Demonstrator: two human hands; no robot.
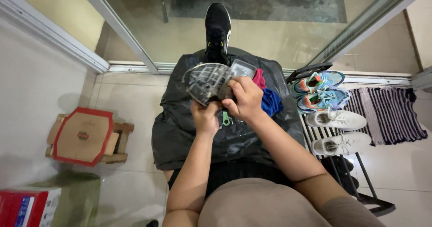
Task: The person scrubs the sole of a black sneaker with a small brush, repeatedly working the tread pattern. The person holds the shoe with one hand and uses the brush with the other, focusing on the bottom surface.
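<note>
— At the far left of the floor, what have you got down there?

— A red box (27,207) in the corner by the wall, and just past it a small wooden stool (118,141) with a red-edged cardboard piece (83,137) lying on top.

— And in front of you?

— A black plastic bag (180,128) spread over my lap. Above it I'm holding a worn shoe (208,82), its sole turned up toward me, grey and dirty with a grid tread. Its long axis runs roughly left to right, tilted a little, with the rounded end pointing left and up.

— How are your hands on it?

— My left hand (205,118) is closed under the shoe from below, fingers wrapped out of sight. My right hand (245,98) is curled over the right end of it, knuckles up, gripping firmly. A small green thing hangs just between my hands; I can't tell what it is.

— Anything else close by?

— A black sneaker (218,29) stands beyond the bag, against the glass door (279,33), its long axis pointing straight away from me. Behind my right hand there's a clear plastic piece (243,67), then a red cloth (259,78) and a blue cloth (271,102) on the bag.

— And further right?

— A black shoe rack (373,195) holding a pair of blue-and-orange sneakers (320,89) and a pair of white sneakers (339,130), all lying with toes toward the left. Beyond them, a striped mat (389,114) on the tiles.
</note>
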